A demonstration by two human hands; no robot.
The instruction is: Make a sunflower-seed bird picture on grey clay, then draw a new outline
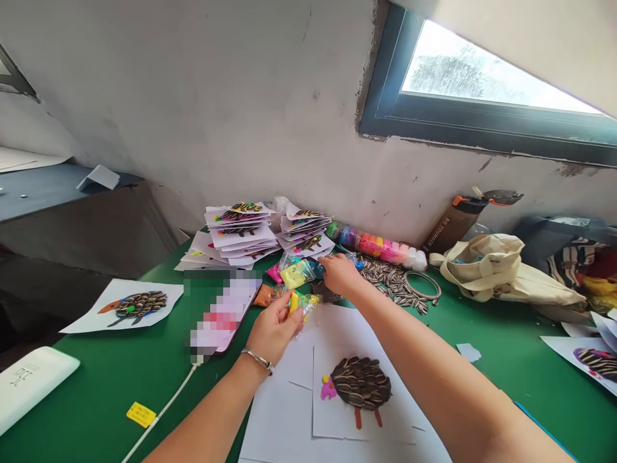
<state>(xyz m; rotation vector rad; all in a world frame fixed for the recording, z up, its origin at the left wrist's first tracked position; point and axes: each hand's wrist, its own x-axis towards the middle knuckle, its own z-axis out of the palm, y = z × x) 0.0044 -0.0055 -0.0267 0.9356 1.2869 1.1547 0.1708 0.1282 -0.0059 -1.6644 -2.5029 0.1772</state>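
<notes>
My left hand (273, 328) is closed on a small clear packet of yellow clay (301, 302) just above the white paper. My right hand (340, 273) reaches further back, fingers curled among several small clay packets (295, 272); what it grips is hidden. In front of me lies a white card (337, 411) with a sunflower-seed animal (361, 382) that has a pink head and orange legs. A pile of loose sunflower seeds (395, 283) lies right of my right hand.
Stacks of finished seed cards (245, 231) stand by the wall, beside a row of coloured clay tubs (376, 244). A phone (226, 315) with a cable, a white power bank (29, 382), a cloth bag (496, 270), a bottle (457, 222) and another seed card (130, 305) lie on the green table (96, 399).
</notes>
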